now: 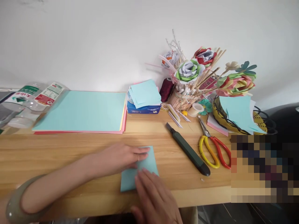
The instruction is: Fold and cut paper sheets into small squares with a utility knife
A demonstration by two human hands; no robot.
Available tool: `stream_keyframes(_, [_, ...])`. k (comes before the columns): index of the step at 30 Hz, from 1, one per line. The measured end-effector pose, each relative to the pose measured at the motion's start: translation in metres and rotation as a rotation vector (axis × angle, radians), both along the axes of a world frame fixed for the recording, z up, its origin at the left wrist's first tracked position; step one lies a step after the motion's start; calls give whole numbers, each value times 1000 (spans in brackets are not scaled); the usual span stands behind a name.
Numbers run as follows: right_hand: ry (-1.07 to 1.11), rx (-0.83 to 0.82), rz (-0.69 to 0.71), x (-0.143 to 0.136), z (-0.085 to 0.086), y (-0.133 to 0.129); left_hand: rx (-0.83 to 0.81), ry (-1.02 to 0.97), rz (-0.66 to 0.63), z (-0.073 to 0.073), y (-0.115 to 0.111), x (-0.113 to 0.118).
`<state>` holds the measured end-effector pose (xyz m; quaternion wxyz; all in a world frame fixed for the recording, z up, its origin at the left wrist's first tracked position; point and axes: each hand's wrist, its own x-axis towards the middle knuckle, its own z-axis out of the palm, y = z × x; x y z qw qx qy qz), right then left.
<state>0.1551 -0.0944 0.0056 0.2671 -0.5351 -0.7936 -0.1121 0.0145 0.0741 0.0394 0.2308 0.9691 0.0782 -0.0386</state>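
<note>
A small sheet of light blue paper lies flat on the wooden table near its front edge. Across the paper's upper left part rests my left hand, fingers stretched out and pressing on it; a ring is on one finger. My right hand lies over the lower right part, fingers extended side by side with their tips on the paper. Both hands cover much of the sheet, so any fold in it is partly hidden. Neither hand grasps anything.
To the right lie a dark green box cutter and red-and-yellow scissors. Behind stand large coloured sheets, a blue tissue pack topped with blue squares, paper flowers and a yellow basket. Plastic bottles lie left.
</note>
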Motion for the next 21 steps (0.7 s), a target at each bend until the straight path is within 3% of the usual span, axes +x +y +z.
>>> stream_keyframes(8, [-219, -125, 26, -9, -16, -3, -94, 19, -95, 7, 10, 0])
stream_keyframes(21, [-129, -408, -27, -18, -17, -25, -55, 81, -81, 8, 6, -1])
